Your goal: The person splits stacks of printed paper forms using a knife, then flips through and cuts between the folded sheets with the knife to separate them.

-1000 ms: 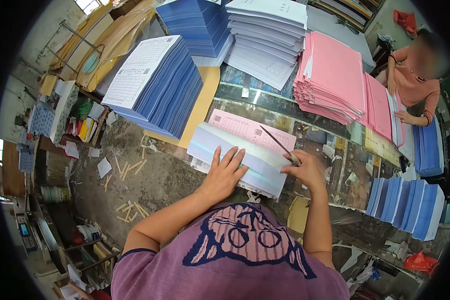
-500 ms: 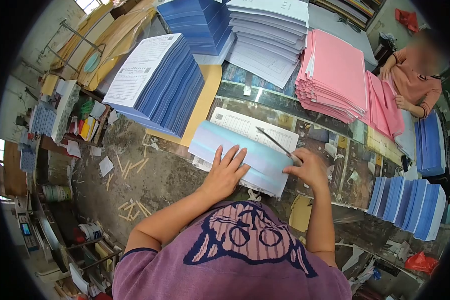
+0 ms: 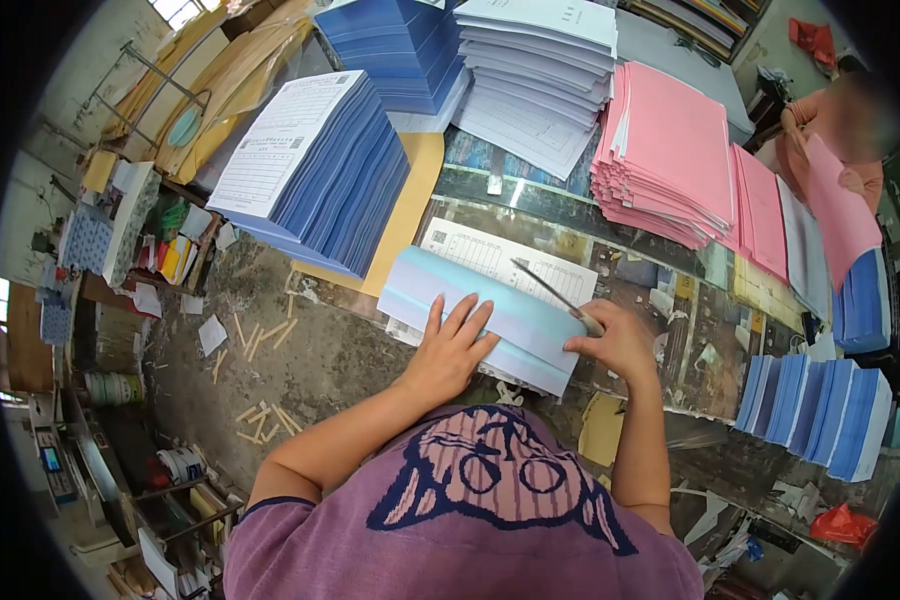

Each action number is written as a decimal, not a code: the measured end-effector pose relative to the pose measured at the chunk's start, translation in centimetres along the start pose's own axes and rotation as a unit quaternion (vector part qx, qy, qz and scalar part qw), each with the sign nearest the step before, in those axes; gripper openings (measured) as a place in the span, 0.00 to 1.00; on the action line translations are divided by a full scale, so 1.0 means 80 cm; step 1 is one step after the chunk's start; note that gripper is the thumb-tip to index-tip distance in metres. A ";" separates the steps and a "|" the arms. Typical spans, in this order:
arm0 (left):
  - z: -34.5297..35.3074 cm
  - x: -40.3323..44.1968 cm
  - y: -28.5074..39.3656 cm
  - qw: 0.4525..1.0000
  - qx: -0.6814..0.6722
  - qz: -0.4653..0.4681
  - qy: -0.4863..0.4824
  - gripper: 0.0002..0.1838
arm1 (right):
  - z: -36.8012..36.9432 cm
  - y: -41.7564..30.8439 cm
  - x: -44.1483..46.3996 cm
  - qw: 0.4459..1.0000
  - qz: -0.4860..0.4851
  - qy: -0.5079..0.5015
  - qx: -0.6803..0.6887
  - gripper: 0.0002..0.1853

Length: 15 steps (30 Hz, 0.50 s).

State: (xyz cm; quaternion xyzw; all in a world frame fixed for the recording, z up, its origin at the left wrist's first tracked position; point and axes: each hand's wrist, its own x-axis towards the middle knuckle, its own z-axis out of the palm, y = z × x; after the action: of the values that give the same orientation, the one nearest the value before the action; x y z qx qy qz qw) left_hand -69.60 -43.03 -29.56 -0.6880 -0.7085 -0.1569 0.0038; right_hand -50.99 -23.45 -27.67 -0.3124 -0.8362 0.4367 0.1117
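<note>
My left hand point(image 3: 452, 350) lies with fingers spread on folded bluish paper point(image 3: 500, 300), pressing it against the work surface. In my right hand point(image 3: 618, 340), closed around its handle, is a knife point(image 3: 550, 285); its thin dark blade points up and left over the paper. The right thumb touches the right end of the fold. Beneath the fold is a printed white form point(image 3: 470, 242), with its far part showing. A tall stack of blue-edged forms point(image 3: 335, 180) stands to the left on brown paper point(image 3: 415, 180).
Stacks of white sheets point(image 3: 540, 70) and pink sheets point(image 3: 670, 140) stand at the back. On the right are blue-edged bundles point(image 3: 815, 410). Across the table a co-worker point(image 3: 820, 125) handles a pink sheet point(image 3: 838, 215). Wooden sticks point(image 3: 270, 420) lie on the floor.
The co-worker has lifted a pink sheet and moved it right, over a blue stack. My hands stay almost in place, and the folded paper's near edge has shifted slightly.
</note>
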 end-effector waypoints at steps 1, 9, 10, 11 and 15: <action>0.001 -0.001 0.000 1.000 -0.002 0.004 0.000 0.15 | 0.001 -0.005 -0.001 1.000 0.017 -0.012 -0.023 0.22; 0.003 -0.006 0.001 1.000 -0.015 0.008 0.013 0.14 | 0.008 0.000 0.004 0.993 0.095 -0.048 -0.042 0.20; 0.000 -0.003 -0.001 1.000 -0.013 0.016 0.003 0.13 | 0.013 0.008 0.009 0.997 0.071 0.007 -0.010 0.18; -0.004 0.001 -0.004 1.000 -0.010 0.024 -0.006 0.13 | 0.019 0.017 0.016 0.997 0.047 0.063 0.023 0.17; -0.023 0.020 -0.008 0.999 -0.011 0.039 -0.023 0.12 | 0.037 0.045 0.043 0.983 0.001 0.180 0.041 0.14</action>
State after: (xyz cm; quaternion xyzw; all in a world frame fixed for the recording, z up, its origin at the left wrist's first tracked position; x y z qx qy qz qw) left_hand -70.70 -41.90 -27.57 -0.7185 -0.6794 -0.1484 -0.0140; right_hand -53.49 -21.71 -32.62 -0.3817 -0.7834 0.4075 0.2730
